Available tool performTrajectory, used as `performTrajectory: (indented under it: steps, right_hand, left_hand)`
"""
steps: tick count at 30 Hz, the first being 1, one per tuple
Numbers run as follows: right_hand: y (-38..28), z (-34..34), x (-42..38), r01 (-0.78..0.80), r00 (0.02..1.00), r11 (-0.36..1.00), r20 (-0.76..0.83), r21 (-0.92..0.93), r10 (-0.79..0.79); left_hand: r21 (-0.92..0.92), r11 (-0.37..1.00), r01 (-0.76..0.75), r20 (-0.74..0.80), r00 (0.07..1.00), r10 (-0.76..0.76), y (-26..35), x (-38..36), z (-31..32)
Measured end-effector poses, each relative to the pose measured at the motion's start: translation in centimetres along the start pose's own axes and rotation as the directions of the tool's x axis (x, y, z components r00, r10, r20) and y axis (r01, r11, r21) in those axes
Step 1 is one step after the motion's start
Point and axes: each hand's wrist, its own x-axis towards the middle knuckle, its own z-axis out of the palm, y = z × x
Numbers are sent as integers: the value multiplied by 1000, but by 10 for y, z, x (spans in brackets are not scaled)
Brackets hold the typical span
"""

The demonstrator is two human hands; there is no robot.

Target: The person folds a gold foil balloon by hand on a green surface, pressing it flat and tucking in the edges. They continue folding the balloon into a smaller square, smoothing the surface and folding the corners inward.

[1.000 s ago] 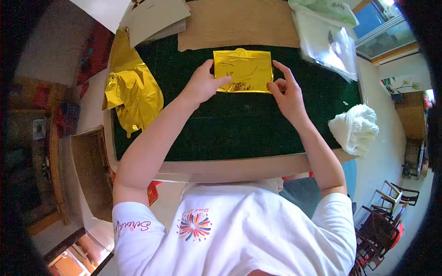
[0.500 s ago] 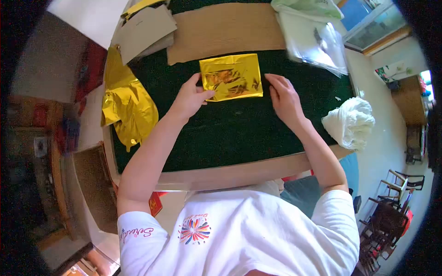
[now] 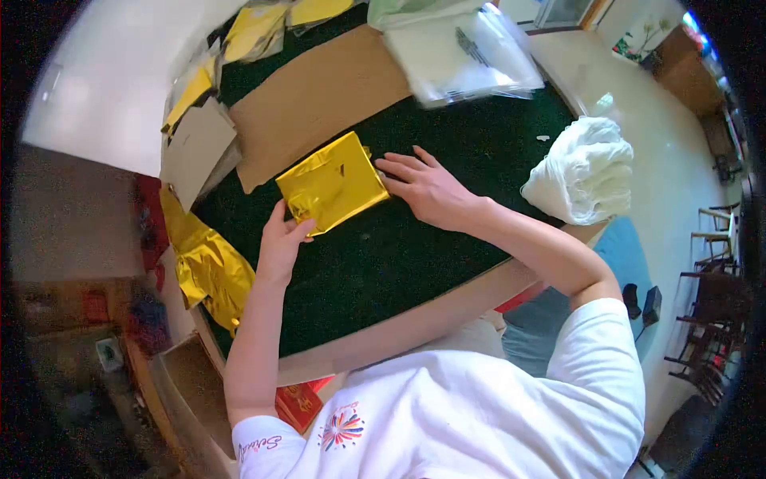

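A flat rectangular gold foil packet (image 3: 339, 184) lies at an angle over the dark green tabletop (image 3: 383, 271). My left hand (image 3: 282, 243) pinches its near left corner, thumb on top and fingers at the side. At the packet's right edge is my right hand (image 3: 427, 188), palm down, fingers stretched out and apart, fingertips right by the foil. Behind the packet lies a brown cardboard sheet (image 3: 311, 96). Crumpled gold foil (image 3: 211, 267) hangs over the left side of the table.
Grey-white cards (image 3: 199, 148) and yellow sheets in clear wrap (image 3: 255, 32) lie along the far left. Clear plastic bags (image 3: 471, 60) are at the back right. A bundle of white yarn (image 3: 582, 172) sits on the right edge. Chairs (image 3: 718, 295) stand beyond.
The view has turned, shifting the table's contents leftward and tilting them. The packet now sits slanted with a different face showing. My right hand has gone from curled fingers to spread ones.
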Motion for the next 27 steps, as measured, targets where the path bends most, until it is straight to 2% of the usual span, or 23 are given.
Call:
performTrajectory:
  steps: [2, 6, 7, 9, 14, 20, 23, 25, 26, 27]
  right_hand:
    - [0, -4, 1, 68, 996, 995, 61, -67, -64]
    - [8, 3, 3, 129, 991, 988, 32, -81, -126]
    - [10, 2, 3, 121, 993, 990, 26, -76, -119]
    - [15, 0, 6, 65, 998, 989, -14, 131, -63]
    - [29, 10, 22, -58, 990, 993, -120, 98, 69]
    - [35, 26, 34, -25, 984, 997, -174, 74, 38]
    - [37, 25, 33, -11, 987, 991, -159, 134, 32]
    - [36, 24, 33, 20, 964, 988, -267, 151, 22]
    - [35, 23, 34, 20, 964, 988, -266, 156, 22]
    - [34, 19, 36, -12, 958, 964, -272, 266, 87]
  left_hand:
    - [9, 1000, 30, -28, 999, -30, 2, 0, 1]
    - [28, 997, 68, -24, 997, -67, 4, 1, 0]
    - [18, 998, 68, -17, 998, -67, 4, 1, -1]
    - [19, 997, 71, -6, 997, -71, 2, 2, -1]
    - [-37, 998, 56, -10, 998, -57, -1, 0, -2]
    - [-13, 996, 87, -40, 995, -87, 3, -1, -1]
    - [-53, 996, 65, -29, 997, -67, -2, -1, -3]
    - [-61, 996, 63, -48, 997, -66, 0, -2, 1]
    - [-71, 996, 57, -65, 996, -62, 1, -3, 3]
    - [-70, 996, 60, -68, 996, -65, 1, -3, 3]
